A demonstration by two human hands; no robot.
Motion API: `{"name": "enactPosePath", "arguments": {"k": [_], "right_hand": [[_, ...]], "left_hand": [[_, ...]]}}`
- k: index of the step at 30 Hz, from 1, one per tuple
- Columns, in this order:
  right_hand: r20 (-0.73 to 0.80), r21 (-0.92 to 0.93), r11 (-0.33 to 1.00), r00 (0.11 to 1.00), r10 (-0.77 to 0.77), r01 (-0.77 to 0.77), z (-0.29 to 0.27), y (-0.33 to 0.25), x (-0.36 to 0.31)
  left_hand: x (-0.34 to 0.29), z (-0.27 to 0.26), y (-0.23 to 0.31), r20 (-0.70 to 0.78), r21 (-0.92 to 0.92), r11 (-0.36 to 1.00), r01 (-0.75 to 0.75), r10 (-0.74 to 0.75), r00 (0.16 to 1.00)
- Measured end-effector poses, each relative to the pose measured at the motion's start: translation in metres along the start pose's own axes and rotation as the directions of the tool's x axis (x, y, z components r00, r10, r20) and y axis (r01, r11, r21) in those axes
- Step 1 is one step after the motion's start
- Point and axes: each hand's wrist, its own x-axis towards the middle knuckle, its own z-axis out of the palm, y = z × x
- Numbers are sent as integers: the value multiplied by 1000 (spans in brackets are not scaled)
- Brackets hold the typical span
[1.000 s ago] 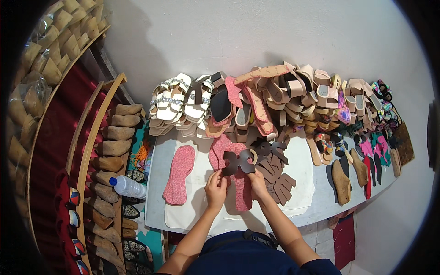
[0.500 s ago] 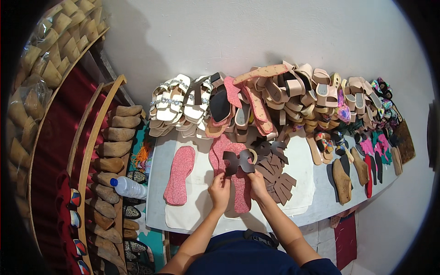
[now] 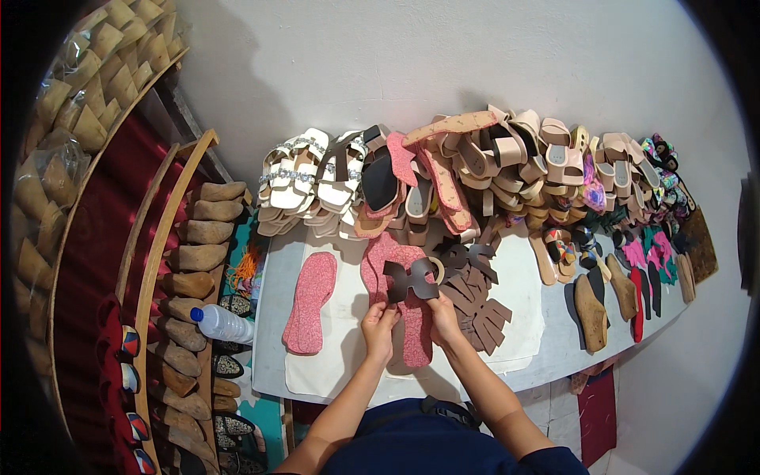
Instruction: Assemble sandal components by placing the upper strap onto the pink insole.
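A dark brown sandal strap piece [image 3: 412, 280], cut in an X-like shape, is held up in front of me. My left hand [image 3: 381, 328] pinches its lower left corner, and my right hand [image 3: 444, 317] grips its lower right corner. Beneath it lie pink patterned insoles [image 3: 418, 340], partly hidden by the strap. Another stack of pink insoles [image 3: 309, 305] rests to the left on white sheeting. Just right of my right hand, several brown strap pieces [image 3: 480, 310] lie fanned in a pile. A tan roll of tape [image 3: 436, 270] shows partly behind the strap.
White sandals [image 3: 297, 178] and many beige sandals [image 3: 554, 150] are heaped along the table's back. Wooden shoe lasts [image 3: 590, 313] lie at the right. Left of the table [image 3: 269, 368] stand a water bottle [image 3: 226, 324] and a rack of lasts [image 3: 198, 258].
The strap piece has shifted very slightly to the left between both hands. Otherwise the hands and surrounding things look the same.
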Motion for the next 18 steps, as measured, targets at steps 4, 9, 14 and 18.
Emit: {"name": "enactPosePath", "arguments": {"k": [4, 9, 14, 18], "right_hand": [[-23, -12, 999, 999, -35, 35, -2, 1, 0], [-10, -28, 995, 996, -92, 92, -1, 5, 5], [-18, -53, 996, 997, -73, 72, 0, 5, 3], [-43, -130, 984, 990, -132, 125, -3, 4, 2]], "left_hand": [[1, 4, 3, 52, 10, 1000, 7, -7, 999], [0, 15, 7, 78, 109, 993, -43, 35, 996], [4, 10, 5, 92, 45, 999, -10, 6, 996], [0, 12, 9, 106, 72, 997, 25, -32, 994]]}}
